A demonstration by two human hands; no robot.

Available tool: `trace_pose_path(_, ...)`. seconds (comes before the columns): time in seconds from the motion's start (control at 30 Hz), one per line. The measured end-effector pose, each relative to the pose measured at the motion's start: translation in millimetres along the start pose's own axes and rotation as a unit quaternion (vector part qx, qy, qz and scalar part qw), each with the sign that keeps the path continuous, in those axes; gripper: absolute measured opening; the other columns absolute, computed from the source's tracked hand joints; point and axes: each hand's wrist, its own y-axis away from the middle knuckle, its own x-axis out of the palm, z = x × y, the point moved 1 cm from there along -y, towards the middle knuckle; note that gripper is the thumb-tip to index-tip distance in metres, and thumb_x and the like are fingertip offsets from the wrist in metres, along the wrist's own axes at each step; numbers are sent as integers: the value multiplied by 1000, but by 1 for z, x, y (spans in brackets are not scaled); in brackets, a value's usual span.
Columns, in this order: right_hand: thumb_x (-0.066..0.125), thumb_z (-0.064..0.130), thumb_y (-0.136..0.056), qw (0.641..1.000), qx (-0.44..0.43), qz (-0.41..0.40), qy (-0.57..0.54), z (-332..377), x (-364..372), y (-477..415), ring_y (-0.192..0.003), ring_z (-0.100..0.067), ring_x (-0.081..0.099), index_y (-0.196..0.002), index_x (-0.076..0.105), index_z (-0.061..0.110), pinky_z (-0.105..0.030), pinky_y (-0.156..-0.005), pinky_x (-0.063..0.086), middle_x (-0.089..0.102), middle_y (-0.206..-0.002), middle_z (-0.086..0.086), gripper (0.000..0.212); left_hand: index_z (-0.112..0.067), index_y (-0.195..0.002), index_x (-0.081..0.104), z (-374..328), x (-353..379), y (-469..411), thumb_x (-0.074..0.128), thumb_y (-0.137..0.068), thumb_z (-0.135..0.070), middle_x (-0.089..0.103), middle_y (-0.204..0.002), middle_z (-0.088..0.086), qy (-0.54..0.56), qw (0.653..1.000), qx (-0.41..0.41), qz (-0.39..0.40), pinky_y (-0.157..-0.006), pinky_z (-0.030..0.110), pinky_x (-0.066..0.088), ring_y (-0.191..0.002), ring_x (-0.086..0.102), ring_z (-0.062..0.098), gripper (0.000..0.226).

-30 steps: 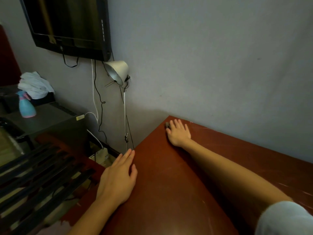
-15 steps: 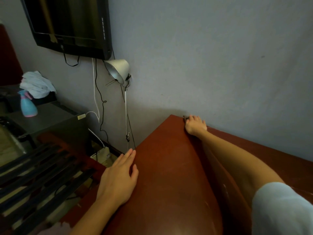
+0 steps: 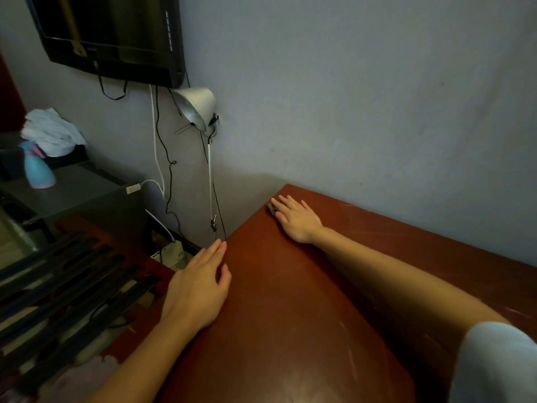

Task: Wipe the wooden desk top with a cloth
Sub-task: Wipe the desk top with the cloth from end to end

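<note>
On the far left, a blue spray bottle [image 3: 39, 170] and a white bundle of fabric [image 3: 53, 132] sit on a grey cabinet [image 3: 87, 190], with a lamp [image 3: 196, 109] on the wall beside them. Your left hand [image 3: 197, 289] lies flat at the left edge of the red-brown wooden surface [image 3: 276, 330], grip released and holding nothing. Further right, your right hand [image 3: 296, 219] presses palm-down near the far corner by the wall, fingers spread over a small dark cloth [image 3: 272, 209], of which only an edge shows.

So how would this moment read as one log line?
right hand: flat on dark cloth, desk far corner | left hand: flat, desk's left edge
</note>
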Motion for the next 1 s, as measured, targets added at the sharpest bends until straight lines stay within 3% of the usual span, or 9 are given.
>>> trace_pose_path(0.2,19,36,-104,997,82,-8,-5,-38,-10,-36,-148,-19,7,-153,16,22,-40,-118,3,11,-160,-2,50,-36,-151,12,2,0,-1,27,-102,-41,11,-158,-16,1,1000,-1,-5,-109,31,34,-144,18,5,52)
trace_pose_path(0.4,23,40,-103,983,184,-26,-11,-100,-22,-13,-145,-24,17,-152,22,21,-43,-118,12,18,-159,-7,52,-36,-152,13,2,1,-1,27,-102,-41,12,-158,-16,1,1000,-2,-8,-110,33,33,-144,19,6,52)
trace_pose_path(0.6,20,39,-104,990,138,-20,21,-84,-14,41,-148,-20,5,-153,12,23,-37,-118,5,7,-161,-3,52,-34,-152,14,2,5,-2,27,-102,-41,14,-158,-15,-4,1000,2,-8,-109,32,33,-144,20,7,52)
trace_pose_path(0.77,21,38,-104,1000,8,-3,18,-6,-8,68,-148,-18,1,-153,11,25,-35,-118,3,5,-161,-1,52,-33,-152,14,2,4,-2,26,-102,-41,14,-158,-13,-7,1000,1,-7,-109,34,36,-143,22,8,52)
trace_pose_path(0.87,19,38,-104,998,-55,9,21,30,-3,54,-148,-17,0,-153,10,26,-35,-119,1,5,-161,0,51,-33,-152,15,2,4,-2,27,-102,-41,15,-158,-13,-5,1000,-2,-9,-109,34,36,-143,22,9,53)
trace_pose_path(1.0,18,38,-105,998,-59,21,8,37,-1,13,-148,-17,1,-153,12,27,-37,-118,0,7,-161,1,50,-34,-152,15,3,6,-3,28,-101,-42,16,-158,-13,-1,1000,-2,-14,-108,35,39,-143,23,8,53)
